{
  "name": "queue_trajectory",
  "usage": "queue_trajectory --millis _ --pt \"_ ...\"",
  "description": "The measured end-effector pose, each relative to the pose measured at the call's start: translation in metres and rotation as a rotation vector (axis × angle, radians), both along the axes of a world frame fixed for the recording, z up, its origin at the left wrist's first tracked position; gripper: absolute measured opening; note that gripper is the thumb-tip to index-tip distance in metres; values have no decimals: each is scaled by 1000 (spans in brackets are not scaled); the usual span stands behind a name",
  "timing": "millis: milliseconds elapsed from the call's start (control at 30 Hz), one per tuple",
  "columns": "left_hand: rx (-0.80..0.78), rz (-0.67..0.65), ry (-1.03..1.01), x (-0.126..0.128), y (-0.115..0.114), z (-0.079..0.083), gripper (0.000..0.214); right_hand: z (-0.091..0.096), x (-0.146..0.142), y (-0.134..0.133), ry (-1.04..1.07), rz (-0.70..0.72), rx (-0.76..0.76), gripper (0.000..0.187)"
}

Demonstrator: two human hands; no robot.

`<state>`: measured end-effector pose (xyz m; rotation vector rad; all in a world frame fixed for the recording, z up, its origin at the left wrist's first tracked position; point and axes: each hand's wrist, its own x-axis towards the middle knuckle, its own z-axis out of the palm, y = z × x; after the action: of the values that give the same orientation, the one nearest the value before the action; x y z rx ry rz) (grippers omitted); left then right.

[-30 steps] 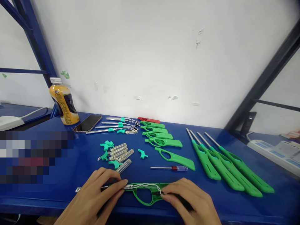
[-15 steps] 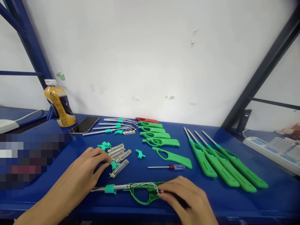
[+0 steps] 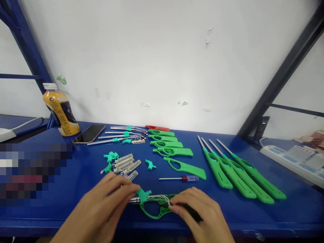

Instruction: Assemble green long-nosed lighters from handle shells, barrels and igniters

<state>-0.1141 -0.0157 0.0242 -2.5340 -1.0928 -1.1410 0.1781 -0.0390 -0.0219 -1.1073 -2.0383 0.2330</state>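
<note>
Teal curved plastic trigger (image 3: 143, 195): pinched in the left hand (image 3: 106, 202), just over the finger loop's left end; contact with the shell, cannot tell

Green hollow plastic half-shell (image 3: 164, 211): near the front edge of the blue tabletop (image 3: 83, 165), hollow side up, likely so its insides can be got at

Long axis: crosswise, roughly along the tabletop's edge; slim end left, handle right under the right hand (image 3: 199, 211), finger loop bulging toward the person

Left grip: thumb and fingers closed on the trigger, beside the slim silver metal tube (image 3: 134, 199)

Right grip: clasping the half-shell's handle, thumb and forefinger at the thin white wires (image 3: 159, 196), probably to stop them springing out

Red-and-purple-handled screwdriver (image 3: 191, 178): beyond the half-shell, nearly parallel, tip left, perhaps kept handy

Clear plastic cylinders (image 3: 124, 164): loose cluster beyond the left hand
</note>
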Motion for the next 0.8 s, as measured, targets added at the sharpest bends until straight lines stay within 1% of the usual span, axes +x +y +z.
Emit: queue_trajectory --millis 33,100,167,267,367,467,633,800 --pt "-11 -65 28 8 -4 -3 28 0 0 0 0 -3 -15 7" --pt "3 -98 42 19 -8 -9 37 0 0 -1 -1 0 -35 9" --pt "-1 -100 77 24 -9 -13 42 0 0 -1 -3 2 -42 9" --pt "-14 -92 121 25 -7 -16 43 -1 0 -1 -7 1 -41 7" --pt "-10 -90 124 26 -7 -19 41 1 -1 -1 -6 3 -31 7" --pt "-16 -113 113 29 -6 -23 40 4 -3 0 15 2 12 6" --pt "0 -133 71 33 -3 -30 40 9 -7 1 40 1 58 20" --pt "-17 -153 27 34 -1 -31 40 10 -8 2 53 -12 50 23"
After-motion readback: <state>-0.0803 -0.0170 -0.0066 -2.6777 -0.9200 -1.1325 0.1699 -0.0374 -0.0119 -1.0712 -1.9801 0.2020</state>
